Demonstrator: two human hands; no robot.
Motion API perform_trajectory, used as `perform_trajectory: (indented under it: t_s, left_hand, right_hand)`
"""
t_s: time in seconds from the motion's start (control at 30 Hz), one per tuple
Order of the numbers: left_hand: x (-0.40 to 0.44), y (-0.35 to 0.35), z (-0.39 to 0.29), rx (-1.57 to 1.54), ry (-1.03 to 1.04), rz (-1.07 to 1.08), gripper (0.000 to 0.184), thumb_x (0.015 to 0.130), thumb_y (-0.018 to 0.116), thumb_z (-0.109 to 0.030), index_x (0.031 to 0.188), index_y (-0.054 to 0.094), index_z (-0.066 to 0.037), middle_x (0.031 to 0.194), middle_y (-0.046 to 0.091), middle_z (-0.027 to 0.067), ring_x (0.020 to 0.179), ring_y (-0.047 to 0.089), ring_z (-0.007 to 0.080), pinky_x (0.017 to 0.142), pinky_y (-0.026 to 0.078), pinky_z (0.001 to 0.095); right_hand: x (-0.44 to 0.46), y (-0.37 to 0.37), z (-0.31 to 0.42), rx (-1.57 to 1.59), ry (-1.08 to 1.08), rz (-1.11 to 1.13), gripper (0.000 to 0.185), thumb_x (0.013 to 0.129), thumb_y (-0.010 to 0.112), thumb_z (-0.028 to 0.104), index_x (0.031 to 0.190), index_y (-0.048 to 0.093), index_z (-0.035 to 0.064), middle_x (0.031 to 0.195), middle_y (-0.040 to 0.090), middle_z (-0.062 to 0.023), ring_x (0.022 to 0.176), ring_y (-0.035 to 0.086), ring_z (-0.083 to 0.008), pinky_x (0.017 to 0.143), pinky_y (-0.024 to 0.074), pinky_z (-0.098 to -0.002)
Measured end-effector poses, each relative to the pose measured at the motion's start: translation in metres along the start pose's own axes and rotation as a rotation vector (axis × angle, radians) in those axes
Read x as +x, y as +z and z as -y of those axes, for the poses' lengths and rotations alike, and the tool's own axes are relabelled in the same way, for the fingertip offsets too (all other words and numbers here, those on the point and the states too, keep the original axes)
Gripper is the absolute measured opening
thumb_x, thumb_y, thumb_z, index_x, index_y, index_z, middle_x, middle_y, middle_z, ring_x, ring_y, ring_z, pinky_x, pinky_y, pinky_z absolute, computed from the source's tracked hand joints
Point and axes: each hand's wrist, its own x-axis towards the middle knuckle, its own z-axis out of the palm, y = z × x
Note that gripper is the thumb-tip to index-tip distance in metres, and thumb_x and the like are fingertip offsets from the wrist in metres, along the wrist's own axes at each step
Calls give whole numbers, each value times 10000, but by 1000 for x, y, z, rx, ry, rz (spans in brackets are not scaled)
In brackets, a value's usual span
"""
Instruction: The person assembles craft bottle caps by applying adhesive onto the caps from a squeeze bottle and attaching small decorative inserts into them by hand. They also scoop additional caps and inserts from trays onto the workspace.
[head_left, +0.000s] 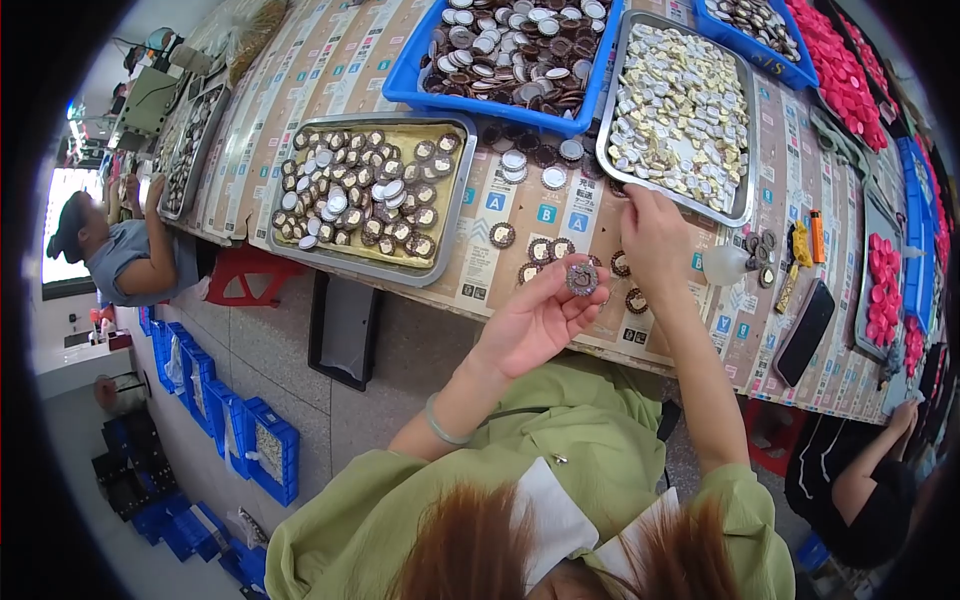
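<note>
My left hand point(535, 322) is palm up, pinching a round dark disc point(582, 280) with a glittery rim and a lighter shape in its middle. My right hand point(655, 240) reaches to the near edge of a metal tray point(725, 213) of small white and gold pieces. Its fingertips are pressed together there, and whatever they grip is hidden. Between and around the hands, several similar dark discs point(501, 235) lie on the table. Further away, loose dark and white-faced discs point(554, 177) rest by a blue bin.
A metal tray point(375, 275) of finished-looking discs sits to the left, with a blue bin point(480, 110) of discs behind. On the right are a squeeze bottle point(725, 264), an orange lighter point(817, 236) and a phone point(805, 333). Co-workers sit at left point(140, 260) and right point(850, 480).
</note>
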Motion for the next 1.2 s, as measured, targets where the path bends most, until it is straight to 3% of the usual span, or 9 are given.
perform_trajectory:
  t_s: [0.17, 0.27, 0.33, 0.43, 0.77, 0.87, 0.93, 1.03, 1.2]
  left_hand:
    - [5, -4, 1, -16, -15, -23, 278, 893, 425, -189, 1132, 448, -47, 1113, 523, 126, 973, 543, 204, 843, 444, 313]
    - [7, -3, 1, -29, -26, -37, 275, 891, 429, -187, 1126, 454, -46, 1113, 523, 128, 972, 543, 202, 843, 444, 312]
    - [8, -4, 2, -30, -22, -36, 273, 892, 428, -188, 1123, 455, -46, 1112, 523, 129, 971, 544, 201, 842, 445, 310]
    - [8, -6, 3, -26, -26, -41, 270, 892, 429, -186, 1121, 457, -46, 1112, 523, 128, 975, 543, 199, 841, 447, 305]
    - [12, -8, 8, 58, -12, -79, 308, 907, 398, -215, 1168, 437, -56, 1150, 504, 122, 1022, 522, 197, 868, 434, 308]
    - [12, -7, 8, 63, -10, -89, 311, 907, 396, -213, 1170, 432, -51, 1150, 503, 121, 1016, 525, 199, 864, 437, 306]
    - [11, -6, 7, 63, -10, -81, 311, 908, 394, -213, 1171, 431, -51, 1151, 502, 121, 1014, 527, 199, 863, 438, 305]
    - [10, -7, 7, 55, -8, -71, 310, 910, 391, -212, 1172, 429, -51, 1153, 501, 121, 1012, 528, 200, 862, 439, 306]
    - [12, -7, 6, 46, -4, -76, 303, 910, 391, -211, 1168, 432, -57, 1162, 496, 121, 1014, 529, 206, 862, 443, 315]
  right_hand:
    - [-15, -16, -12, 254, 272, 89, 172, 744, 532, 39, 913, 564, 20, 751, 565, -133, 653, 549, -295, 601, 437, -368]
    - [-19, -23, -11, 163, 235, 74, 138, 740, 538, 27, 874, 568, 17, 765, 568, -126, 689, 547, -287, 617, 431, -358]
    - [-19, -27, -8, 149, 64, -47, 96, 729, 550, 12, 823, 568, 11, 753, 564, -117, 713, 538, -273, 634, 429, -347]
    - [-22, -23, -14, 171, -16, 48, 87, 724, 552, -4, 810, 560, 9, 756, 559, -112, 742, 526, -265, 653, 423, -341]
    - [-33, -30, -5, 210, 66, -27, 129, 722, 554, -15, 846, 550, 20, 783, 557, -116, 754, 515, -272, 647, 419, -352]
    - [-29, -29, -4, 214, 95, 45, 134, 721, 553, -14, 848, 547, 28, 778, 555, -109, 757, 509, -274, 658, 422, -352]
    - [-22, -29, -3, 172, -130, 105, 137, 722, 553, -8, 851, 545, 38, 778, 556, -102, 761, 505, -272, 664, 425, -352]
    - [-15, -23, -13, 208, -147, 258, 144, 710, 559, -11, 844, 543, 40, 774, 555, -94, 762, 501, -269, 665, 426, -354]
    - [-21, -26, -4, 311, -45, 133, 145, 686, 589, -23, 816, 546, 25, 776, 561, -93, 755, 526, -252, 653, 432, -331]
